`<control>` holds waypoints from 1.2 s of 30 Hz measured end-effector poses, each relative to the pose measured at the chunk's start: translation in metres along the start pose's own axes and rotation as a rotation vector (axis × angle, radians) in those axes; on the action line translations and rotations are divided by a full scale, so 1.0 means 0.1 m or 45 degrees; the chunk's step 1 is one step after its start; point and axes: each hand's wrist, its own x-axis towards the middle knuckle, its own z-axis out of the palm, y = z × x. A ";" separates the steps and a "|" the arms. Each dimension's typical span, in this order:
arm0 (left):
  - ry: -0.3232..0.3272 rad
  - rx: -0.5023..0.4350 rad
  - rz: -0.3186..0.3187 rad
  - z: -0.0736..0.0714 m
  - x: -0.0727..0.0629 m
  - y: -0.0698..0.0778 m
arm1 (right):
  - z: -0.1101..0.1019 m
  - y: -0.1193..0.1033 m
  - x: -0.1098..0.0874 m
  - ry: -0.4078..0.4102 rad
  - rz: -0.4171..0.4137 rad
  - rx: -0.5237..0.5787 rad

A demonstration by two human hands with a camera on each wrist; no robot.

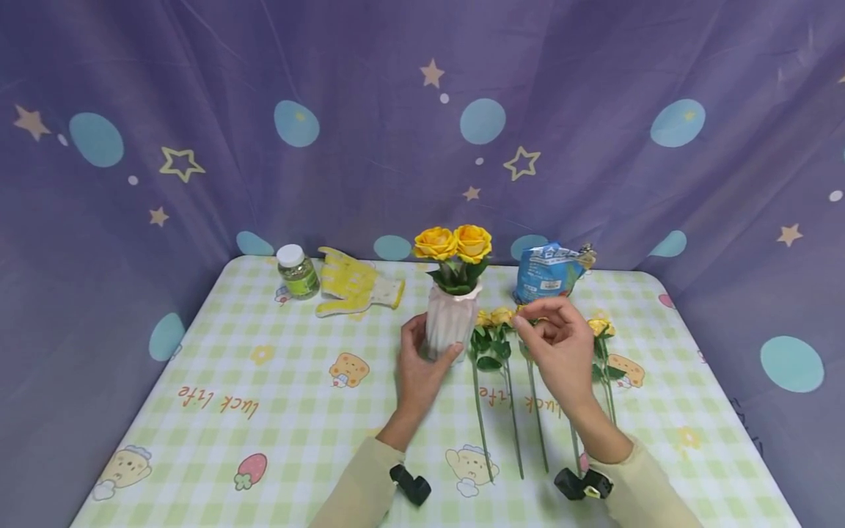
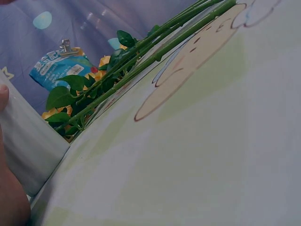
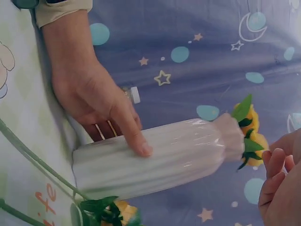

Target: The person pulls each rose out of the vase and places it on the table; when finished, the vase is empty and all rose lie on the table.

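My left hand (image 1: pixel 422 367) grips the lower part of a white fluted vase (image 1: pixel 450 323), thumb across its near side. Two yellow artificial roses (image 1: pixel 454 244) stand upright in the vase, green leaves at its mouth. To the right of the vase, my right hand (image 1: pixel 561 345) hovers over several loose roses (image 1: pixel 502 317), its fingers loosely bent and nothing visible between them. In the right wrist view, the fingertips (image 3: pixel 277 157) of that hand overlap the vase's blooms. The loose roses lie with blooms at the back and stems toward me; the right hand and forearm partly hide some.
Behind the right hand stands a blue bag (image 1: pixel 548 273) closed with a metal clip. At the back left are a white-lidded jar (image 1: pixel 298 273) and a yellow and white glove (image 1: pixel 356 282). A checkered cloth (image 1: pixel 297 440) covers the table; a purple curtain (image 1: pixel 370 66) hangs behind.
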 end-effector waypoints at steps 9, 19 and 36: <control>-0.003 -0.008 -0.001 0.01 0.00 0.01 | 0.20 0.28 0.18 0.130 0.145 0.014; -0.002 -0.001 0.003 0.01 0.00 0.01 | 0.43 0.38 0.39 0.110 0.129 0.245; -0.005 -0.029 0.017 0.00 0.01 0.00 | 0.58 0.44 0.59 -0.011 0.269 0.291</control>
